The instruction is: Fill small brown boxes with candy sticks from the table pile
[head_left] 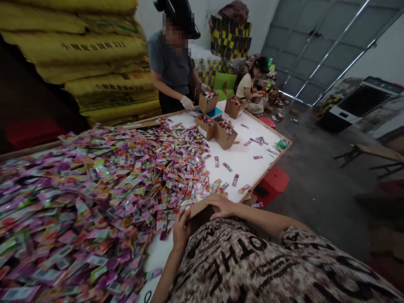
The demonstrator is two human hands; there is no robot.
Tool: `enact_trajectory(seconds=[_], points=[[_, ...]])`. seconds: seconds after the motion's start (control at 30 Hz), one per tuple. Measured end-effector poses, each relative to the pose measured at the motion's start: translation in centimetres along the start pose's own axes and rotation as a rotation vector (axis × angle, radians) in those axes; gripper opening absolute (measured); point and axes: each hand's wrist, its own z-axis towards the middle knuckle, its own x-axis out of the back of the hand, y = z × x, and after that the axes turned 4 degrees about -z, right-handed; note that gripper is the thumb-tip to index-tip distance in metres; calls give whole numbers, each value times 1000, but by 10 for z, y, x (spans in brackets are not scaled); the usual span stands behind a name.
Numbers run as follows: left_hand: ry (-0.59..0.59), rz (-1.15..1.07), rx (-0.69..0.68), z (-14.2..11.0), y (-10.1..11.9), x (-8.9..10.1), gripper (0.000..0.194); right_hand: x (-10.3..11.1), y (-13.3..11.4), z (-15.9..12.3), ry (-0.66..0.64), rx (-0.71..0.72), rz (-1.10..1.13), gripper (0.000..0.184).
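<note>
Between my two hands, close to my body at the table's near edge, is a brown cardboard box [199, 209]. Its lower part is hidden by my patterned shirt. My left hand [182, 229] grips the box's left side, fingers at the rim. On the far right corner my right hand [221, 205] is closed over the edge. A large heap of small colourful sachets [104, 198] covers the left of the white table [252, 155] and reaches up to the box. A few loose sachets [235, 180] lie beyond my right hand.
Filled cardboard boxes [225, 135] stand across the table, where a gloved co-worker [170, 63] handles another box. A second person [249, 86] sits farther back. Stacked yellow sacks [94, 54] rise at the left. A red stool [272, 185] and green tape [282, 144] are at the right.
</note>
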Motion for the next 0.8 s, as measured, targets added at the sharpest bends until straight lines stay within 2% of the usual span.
enact_trajectory(seconds=[0.07,0.1,0.17,0.23,0.37,0.43,0.53,0.63,0.73,0.8], points=[[-103,-1,-12,-2,0,9,40,-2,3,-14,-84,-14,25,51],[-157,-7,-16,-2,0,14,41,-3,5,-16,-87,-34,36,47],[-254,5,-8,2,1,22,43,-7,8,-12,-30,-88,41,47],[-314,106,13,8,9,24,43,-13,8,1,47,-163,-2,49],[-312,433,-59,16,38,2,46,-31,7,21,82,-256,-186,29],[-303,502,-120,18,52,-14,35,-42,8,21,78,-218,-237,23],[-352,576,-208,23,66,-30,20,-57,13,14,141,-181,-331,18],[-381,693,-220,29,72,-34,22,-63,14,10,181,-164,-441,18],[-402,735,-184,29,76,-31,26,-62,7,7,147,-136,-446,20],[-475,705,-196,24,77,-28,39,-60,3,4,149,-143,-388,21]])
